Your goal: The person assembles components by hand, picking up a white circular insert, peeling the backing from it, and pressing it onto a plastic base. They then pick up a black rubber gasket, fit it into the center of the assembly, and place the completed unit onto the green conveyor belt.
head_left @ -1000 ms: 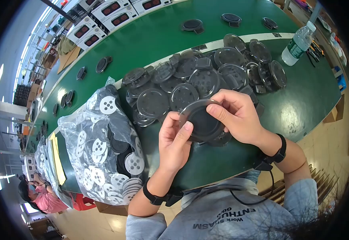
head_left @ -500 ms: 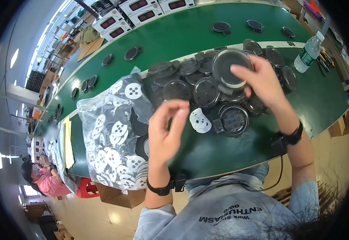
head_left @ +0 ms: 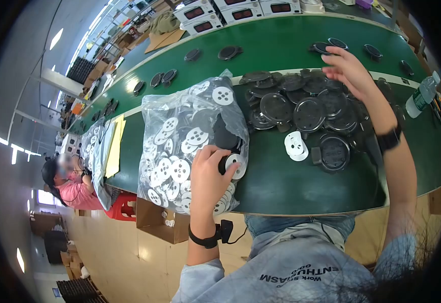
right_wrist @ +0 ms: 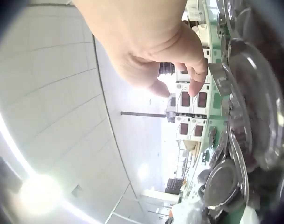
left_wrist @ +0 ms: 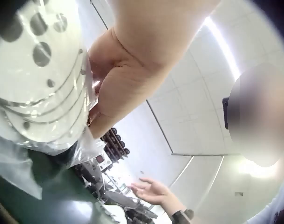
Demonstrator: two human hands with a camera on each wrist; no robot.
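My left hand point(head_left: 207, 177) reaches into the mouth of a clear plastic bag point(head_left: 152, 108) full of white discs with holes. Its thumb and fingers pinch a white disc point(head_left: 235, 160) with a dark edge. A black sheet-like piece point(head_left: 224, 132) lies just beyond those fingers. The right hand point(head_left: 349, 70) is raised over the far side of the pile, fingers spread and holding nothing. Close to its fingertips, a dark round lidded part point(head_left: 321, 48) lies on the green surface. Below the hand is the heap of smoky transparent round covers point(head_left: 309, 113).
Two overlapping white discs point(head_left: 296, 146) lie beside a single cover point(head_left: 334, 151) near me. A water bottle point(head_left: 422, 93) stands at the right. Several finished-looking round parts are spaced along the far strip. Boxed devices point(head_left: 240, 12) are stacked behind; another person point(head_left: 81, 187) sits left.
My right hand has carried a round part away from me to the far strip and let go of it. The left hand has moved left onto the bag and taken hold of a disc.
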